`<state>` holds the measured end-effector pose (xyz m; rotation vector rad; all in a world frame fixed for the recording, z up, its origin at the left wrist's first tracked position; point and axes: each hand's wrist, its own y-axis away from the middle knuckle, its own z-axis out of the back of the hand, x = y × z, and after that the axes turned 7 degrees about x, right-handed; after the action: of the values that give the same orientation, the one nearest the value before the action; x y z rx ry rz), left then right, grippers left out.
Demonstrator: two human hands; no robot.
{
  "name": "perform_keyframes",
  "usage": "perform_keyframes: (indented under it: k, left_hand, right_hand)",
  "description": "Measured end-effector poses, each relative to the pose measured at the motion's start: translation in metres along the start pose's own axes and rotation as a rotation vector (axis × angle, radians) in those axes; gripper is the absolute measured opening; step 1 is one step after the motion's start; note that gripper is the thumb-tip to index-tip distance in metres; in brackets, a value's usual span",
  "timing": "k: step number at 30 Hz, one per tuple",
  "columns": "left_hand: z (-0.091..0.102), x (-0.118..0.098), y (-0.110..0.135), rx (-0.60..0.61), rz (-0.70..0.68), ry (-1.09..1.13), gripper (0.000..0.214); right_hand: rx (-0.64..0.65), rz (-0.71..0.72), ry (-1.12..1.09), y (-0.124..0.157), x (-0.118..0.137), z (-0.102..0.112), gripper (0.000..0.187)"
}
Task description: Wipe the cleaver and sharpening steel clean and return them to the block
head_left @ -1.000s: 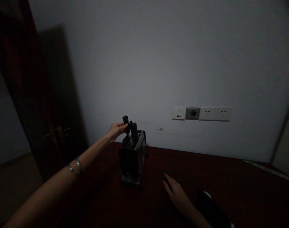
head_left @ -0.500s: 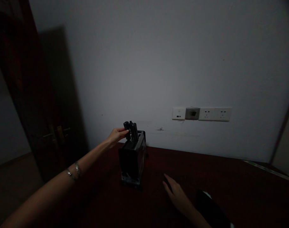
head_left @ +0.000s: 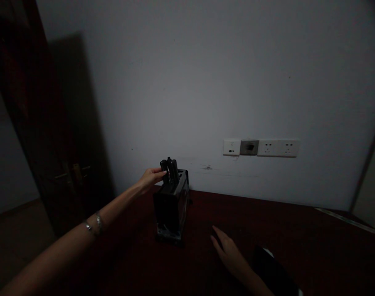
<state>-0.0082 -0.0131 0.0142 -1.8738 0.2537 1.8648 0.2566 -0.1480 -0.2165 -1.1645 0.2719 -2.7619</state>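
Observation:
A black knife block (head_left: 171, 207) stands on the dark red-brown table (head_left: 298, 238), with black knife handles sticking out of its top. My left hand (head_left: 150, 179) reaches out to the block's top left and is closed on the leftmost black knife handle (head_left: 164, 166), which sits low in its slot. Beside it stand two more black handles (head_left: 173, 168). My right hand (head_left: 228, 250) lies flat on the table to the right of the block, fingers stretched out, holding nothing. The room is dim.
A grey wall rises right behind the table, with a row of white sockets (head_left: 261, 147). A dark wooden door (head_left: 48, 135) with a brass handle stands at the left. A dark object with a white edge (head_left: 272, 269) lies by my right forearm.
My left hand has lowered the leftmost knife handle down into the block; it stood higher a second ago. My right hand has stayed flat on the table.

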Motion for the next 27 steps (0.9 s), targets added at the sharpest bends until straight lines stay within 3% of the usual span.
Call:
perform_keyframes:
  k: [11,19,24,27]
  left_hand:
    - [0.003,0.003,0.001,-0.012,0.004,0.016,0.026]
    - [0.004,-0.006,-0.001,-0.062,-0.067,0.037,0.054]
    - [0.030,-0.014,-0.007,0.080,-0.167,0.182,0.058]
    - [0.058,-0.002,-0.013,-0.064,-0.146,0.080,0.056]
  right_hand:
    - [-0.029,0.020,0.009,0.000,-0.001,-0.001,0.057]
    - [-0.054,0.040,0.000,0.000,-0.006,-0.004,0.055]
    - [-0.051,0.037,0.006,0.000,-0.005,-0.004,0.055]
    - [-0.067,0.041,0.005,0.000,-0.005,-0.004,0.053]
